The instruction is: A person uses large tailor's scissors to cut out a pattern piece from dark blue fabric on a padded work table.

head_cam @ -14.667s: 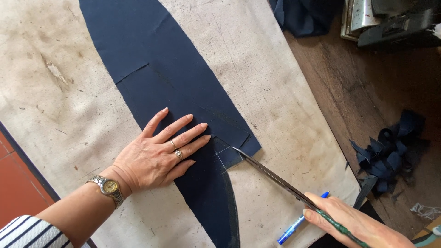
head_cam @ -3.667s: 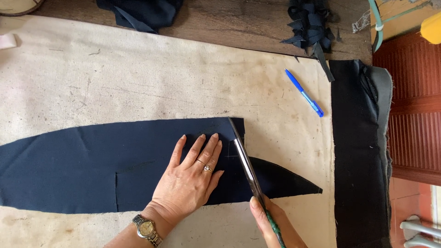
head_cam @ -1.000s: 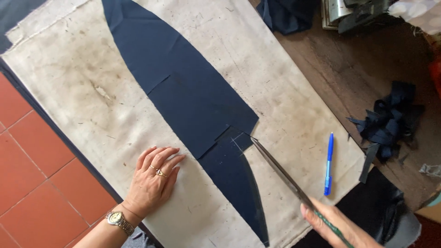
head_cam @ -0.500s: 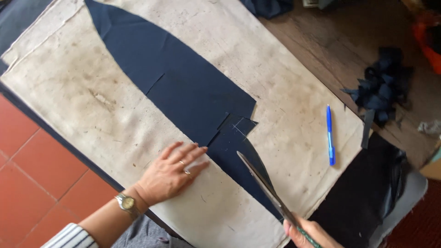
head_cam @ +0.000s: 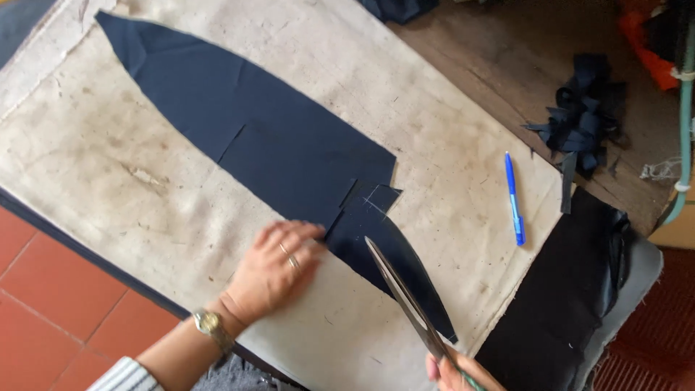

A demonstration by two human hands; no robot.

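Head view: your left hand (head_cam: 271,271) lies flat, fingertips on the long navy fabric panel (head_cam: 268,156). Your right hand (head_cam: 452,371) grips long steel scissors (head_cam: 405,300), blades closed, pointing up-left toward the fabric's notched edge.

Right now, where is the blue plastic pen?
In the head view the blue plastic pen lies right of centre on the stained beige cloth, between the navy fabric piece and the dark scrap pile.

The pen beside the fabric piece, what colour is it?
Blue, clearest in the head view: the pen.
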